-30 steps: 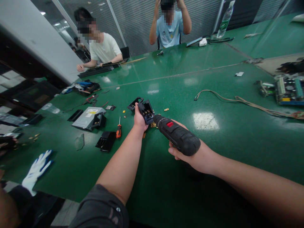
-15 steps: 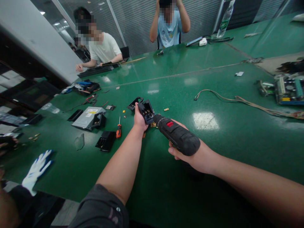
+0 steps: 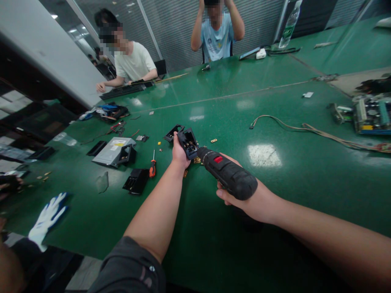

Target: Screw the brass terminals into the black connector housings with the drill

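Note:
My left hand [image 3: 179, 154] is closed round a black plastic housing [image 3: 188, 143] with brass-coloured parts inside. A cordless drill [image 3: 229, 171], black with a red switch, is gripped in my right hand [image 3: 244, 203]. Its chuck points up and left at the housing's right side; whether the bit touches is too small to tell. Just behind my left hand lies another black plastic piece [image 3: 173, 133]. Small brass plates [image 3: 197, 160] lie under and beside the housing, and one more brass plate [image 3: 214, 141] is a little to the right.
An orange screwdriver [image 3: 152, 167], a black plastic part [image 3: 136, 181] and a silver drive [image 3: 112, 150] lie to the left. At the lower left is a white glove [image 3: 47, 219]. Cables [image 3: 305, 128] run toward a circuit board [image 3: 372, 114] on the right. Two people sit across the green table [image 3: 287, 179].
Both hands, the housing and the drill stay practically where they were. Across the table, one person's raised arms and another's hand shift slightly.

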`<state>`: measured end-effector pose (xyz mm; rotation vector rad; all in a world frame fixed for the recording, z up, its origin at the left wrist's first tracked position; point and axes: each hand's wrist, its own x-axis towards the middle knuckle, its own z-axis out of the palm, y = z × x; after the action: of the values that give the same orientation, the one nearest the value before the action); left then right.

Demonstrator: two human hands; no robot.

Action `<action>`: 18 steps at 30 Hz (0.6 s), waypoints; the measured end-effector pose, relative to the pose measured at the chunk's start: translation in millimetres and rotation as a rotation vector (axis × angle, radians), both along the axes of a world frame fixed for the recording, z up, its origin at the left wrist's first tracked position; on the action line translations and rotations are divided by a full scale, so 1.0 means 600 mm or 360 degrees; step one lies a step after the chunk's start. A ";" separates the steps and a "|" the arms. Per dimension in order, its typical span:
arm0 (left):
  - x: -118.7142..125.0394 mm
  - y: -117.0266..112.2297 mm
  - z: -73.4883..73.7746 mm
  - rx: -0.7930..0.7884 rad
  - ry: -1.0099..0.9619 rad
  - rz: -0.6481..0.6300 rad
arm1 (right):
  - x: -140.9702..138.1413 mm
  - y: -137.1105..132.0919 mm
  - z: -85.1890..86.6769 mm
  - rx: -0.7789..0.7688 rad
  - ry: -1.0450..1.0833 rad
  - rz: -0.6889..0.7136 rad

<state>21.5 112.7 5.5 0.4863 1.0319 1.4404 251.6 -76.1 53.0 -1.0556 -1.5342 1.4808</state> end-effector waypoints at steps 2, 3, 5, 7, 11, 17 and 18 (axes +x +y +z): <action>0.000 0.001 -0.001 0.0000 -0.0007 -0.0009 | 0.000 0.000 0.000 0.0006 -0.0003 -0.0002; 0.000 0.001 -0.001 -0.0005 -0.0008 -0.0010 | 0.000 0.001 0.001 0.0010 -0.0001 -0.0005; 0.000 0.001 -0.001 -0.0017 -0.0004 -0.0004 | -0.001 0.001 0.002 0.0013 0.0009 -0.0007; 0.000 0.001 0.000 -0.0023 0.0002 0.0000 | -0.001 0.000 0.003 0.0013 0.0012 -0.0002; 0.001 -0.002 0.001 -0.0024 0.0003 -0.0002 | 0.000 -0.001 0.002 0.0013 0.0005 -0.0012; 0.002 -0.004 0.005 -0.0032 -0.0026 -0.0003 | 0.001 -0.001 -0.003 0.0018 0.0015 -0.0020; 0.003 -0.004 0.006 -0.0034 -0.0025 -0.0003 | 0.001 -0.001 -0.004 0.0014 0.0021 -0.0015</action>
<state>23.1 110.2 8.9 0.4598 1.0331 1.4281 252.3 -76.7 50.7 -1.0446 -1.5233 1.4701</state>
